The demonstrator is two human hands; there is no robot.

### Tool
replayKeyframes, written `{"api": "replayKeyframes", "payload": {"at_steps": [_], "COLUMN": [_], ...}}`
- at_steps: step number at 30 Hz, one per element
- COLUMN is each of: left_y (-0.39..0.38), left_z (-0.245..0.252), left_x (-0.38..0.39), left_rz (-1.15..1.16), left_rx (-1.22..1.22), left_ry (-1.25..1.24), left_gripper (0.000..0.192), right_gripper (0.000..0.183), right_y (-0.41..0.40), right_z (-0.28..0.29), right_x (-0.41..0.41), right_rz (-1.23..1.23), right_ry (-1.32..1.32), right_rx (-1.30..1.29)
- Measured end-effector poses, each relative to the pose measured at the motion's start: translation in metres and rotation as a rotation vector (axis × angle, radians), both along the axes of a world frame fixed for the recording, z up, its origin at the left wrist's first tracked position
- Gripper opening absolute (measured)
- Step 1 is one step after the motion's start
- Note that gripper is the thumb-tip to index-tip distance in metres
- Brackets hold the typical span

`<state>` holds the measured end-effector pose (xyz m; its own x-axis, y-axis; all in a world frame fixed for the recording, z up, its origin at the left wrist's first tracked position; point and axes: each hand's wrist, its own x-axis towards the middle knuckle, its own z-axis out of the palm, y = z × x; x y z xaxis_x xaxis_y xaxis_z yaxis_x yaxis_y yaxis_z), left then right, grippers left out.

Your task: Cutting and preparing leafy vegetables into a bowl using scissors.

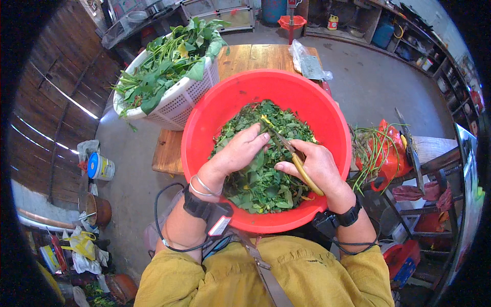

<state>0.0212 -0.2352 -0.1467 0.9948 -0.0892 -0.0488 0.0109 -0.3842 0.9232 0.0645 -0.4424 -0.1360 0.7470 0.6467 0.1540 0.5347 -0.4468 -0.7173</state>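
A large red plastic basin (264, 82) is in front of me, holding a heap of chopped green leaves (264, 195). Over the heap, my left hand (241, 149) pinches a small bunch of leafy greens (267, 122) with a yellowish tip. My right hand (316, 161) grips a cutting tool with a yellow handle (307, 176). Its thin metal blade points up and left, meeting the greens by my left fingertips. The fingers hide part of the tool, so knife or scissors cannot be told apart. Beyond the basin to the left stands a white plastic basket (180, 103) piled with whole leafy stems (168, 73).
Basin and basket rest on a wooden table (253, 57), with a plastic bag (299, 53) at its far right corner. At right, long green stalks (372, 153) and a red plastic bag (395, 157) lie near a large blade (412, 149). A lidded bucket (101, 167) stands left on the floor.
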Motion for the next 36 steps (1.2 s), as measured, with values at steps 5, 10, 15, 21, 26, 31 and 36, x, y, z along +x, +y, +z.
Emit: {"api": "replayKeyframes", "payload": {"at_steps": [5,10,15,21,26,31,36], "left_y": [-0.006,-0.004,0.001,-0.001,-0.001,0.001,-0.006], "left_z": [0.004,0.003,-0.013,-0.006,0.0,-0.001,-0.003], "left_x": [-0.002,0.0,0.002,0.006,0.001,0.001,0.0], "left_rz": [0.055,0.089,0.062,0.286,0.167,0.165,0.021], "left_rx": [-0.1,0.054,0.064,-0.216,-0.222,-0.237,-0.104], "left_ry": [-0.046,-0.083,-0.07,-0.184,-0.14,-0.12,-0.129], "left_gripper": [0.02,0.022,0.025,0.029,0.033,0.034,0.033], "right_gripper": [0.048,0.045,0.043,0.055,0.06,0.065,0.065], "right_y": [-0.001,-0.001,0.001,-0.001,0.0,0.0,0.0], "right_z": [0.001,-0.001,-0.002,-0.008,-0.006,-0.012,-0.009], "right_x": [-0.001,0.0,0.002,0.005,0.004,0.005,0.004], "right_rz": [-0.036,-0.059,-0.112,-0.016,0.008,0.05,0.045], "right_ry": [-0.035,-0.011,0.099,-0.016,0.001,-0.058,-0.064], "right_rx": [-0.043,-0.016,0.031,0.061,0.008,-0.015,-0.037]}}
